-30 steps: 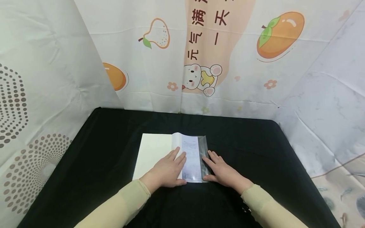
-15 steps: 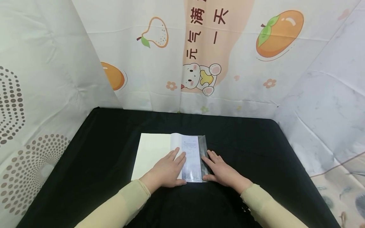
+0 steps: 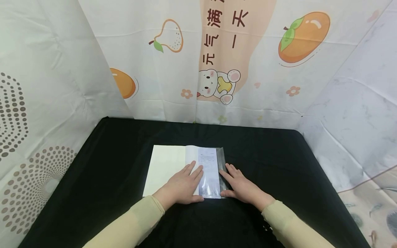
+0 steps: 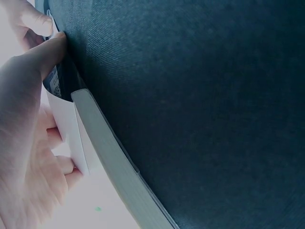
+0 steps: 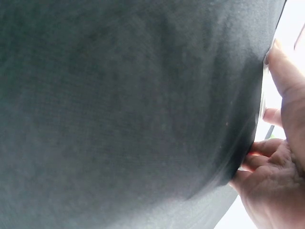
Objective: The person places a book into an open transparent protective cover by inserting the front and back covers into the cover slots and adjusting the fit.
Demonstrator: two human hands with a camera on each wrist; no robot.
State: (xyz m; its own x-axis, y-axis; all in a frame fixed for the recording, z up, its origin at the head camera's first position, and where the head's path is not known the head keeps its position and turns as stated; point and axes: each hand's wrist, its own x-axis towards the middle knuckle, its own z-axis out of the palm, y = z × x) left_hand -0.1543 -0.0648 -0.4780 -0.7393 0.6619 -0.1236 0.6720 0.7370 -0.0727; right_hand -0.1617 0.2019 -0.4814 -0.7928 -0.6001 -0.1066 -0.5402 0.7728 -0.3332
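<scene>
A thick book (image 3: 165,168) lies open on the black cloth, a pale blank page at its left. To the right spreads its cover flap (image 3: 208,163), with small print showing through glossy clear film. A strip of clear plastic book cover (image 3: 221,158) sticks out beyond the flap's right edge. My left hand (image 3: 181,186) rests on the flap near its fold, fingers straight. With extended fingers, my right hand (image 3: 242,187) presses the plastic strip's outer edge and the cloth beside it. In the left wrist view, the flap curves away from the page block (image 4: 107,143).
Black cloth (image 3: 263,151) covers the table around the book. Printed white curtains (image 3: 149,86) hang behind the table and on both sides. A small patterned spot shows beneath the right sleeve, too small to identify.
My left hand has slid very slightly right over the flap, whose fold looks a little flatter. My right hand stays at the plastic's edge. The head view has shifted slightly.
</scene>
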